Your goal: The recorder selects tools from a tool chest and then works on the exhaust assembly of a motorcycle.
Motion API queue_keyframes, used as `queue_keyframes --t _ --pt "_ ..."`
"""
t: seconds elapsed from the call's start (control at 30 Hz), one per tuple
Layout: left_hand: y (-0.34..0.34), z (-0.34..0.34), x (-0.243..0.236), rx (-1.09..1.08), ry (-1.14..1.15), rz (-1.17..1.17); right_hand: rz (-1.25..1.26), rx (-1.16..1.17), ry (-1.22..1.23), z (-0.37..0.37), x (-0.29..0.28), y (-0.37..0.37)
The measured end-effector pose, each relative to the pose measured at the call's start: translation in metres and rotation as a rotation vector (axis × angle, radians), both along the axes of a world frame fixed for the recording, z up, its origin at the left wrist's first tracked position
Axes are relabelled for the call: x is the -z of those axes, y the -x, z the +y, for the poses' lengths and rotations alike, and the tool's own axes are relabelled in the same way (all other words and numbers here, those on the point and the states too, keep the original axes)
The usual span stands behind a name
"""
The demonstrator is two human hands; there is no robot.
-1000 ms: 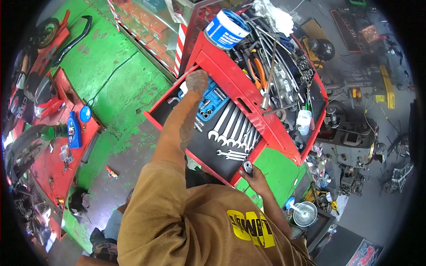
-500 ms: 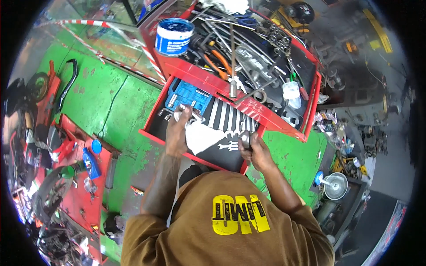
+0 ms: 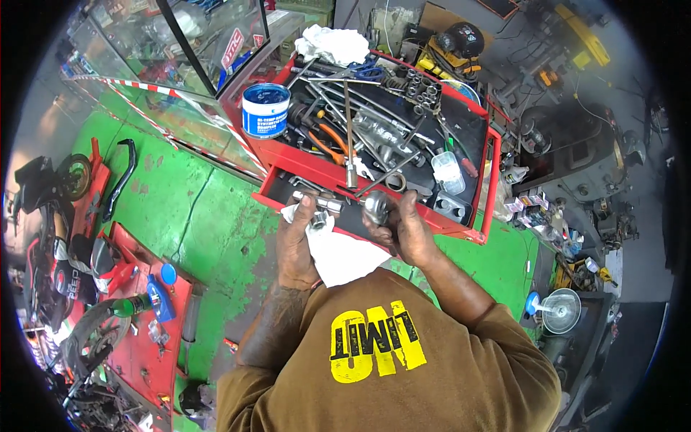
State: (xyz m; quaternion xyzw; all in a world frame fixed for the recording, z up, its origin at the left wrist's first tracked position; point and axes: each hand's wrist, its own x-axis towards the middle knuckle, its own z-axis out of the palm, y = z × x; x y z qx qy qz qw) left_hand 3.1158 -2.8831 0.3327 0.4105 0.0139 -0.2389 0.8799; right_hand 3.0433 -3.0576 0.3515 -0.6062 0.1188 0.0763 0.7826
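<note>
My left hand [image 3: 295,241] grips a white cloth [image 3: 345,257] with chrome socket pieces [image 3: 329,205] lying at its top. Close to their right, my right hand [image 3: 408,232] holds a ratchet [image 3: 377,207], its round head near the chrome pieces. Both hands are above the partly open drawer [image 3: 270,191] of a red tool chest [image 3: 317,162], whose contents are mostly hidden. On the chest top are a blue-and-white tub [image 3: 265,122], mixed tools [image 3: 353,119], a clear small container [image 3: 448,173] and a crumpled white rag [image 3: 331,47].
Left stand a motorbike [image 3: 57,252] and a red panel [image 3: 129,338] with bottles [image 3: 160,299], on green floor [image 3: 209,223]. Behind is a glass cabinet [image 3: 180,43] edged with striped tape. Right are machinery [image 3: 576,169], clutter and a metal bowl [image 3: 561,311] on a bench.
My left hand has come back from the drawer with the cloth and socket pieces, toward my right hand, which has risen with the ratchet. The drawer now shows much less of its inside.
</note>
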Motion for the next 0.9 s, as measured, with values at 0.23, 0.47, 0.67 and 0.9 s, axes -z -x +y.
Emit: queue_keyframes --t 0.23,0.47,0.67,0.9 --pt "-0.006 -0.007 0.004 -0.052 -0.012 0.04 -0.127 -0.153 -0.022 -0.014 -0.016 -0.001" --pt "-0.014 0.0 0.026 -0.022 0.017 0.108 -0.063 -0.044 0.067 -0.02 -0.017 0.005" --pt "-0.009 -0.007 0.02 -0.025 0.095 0.152 0.006 -0.021 0.068 -0.031 -0.001 0.007" --pt "-0.01 -0.005 0.033 -0.043 -0.016 0.082 -0.103 0.029 0.054 -0.024 0.009 0.004"
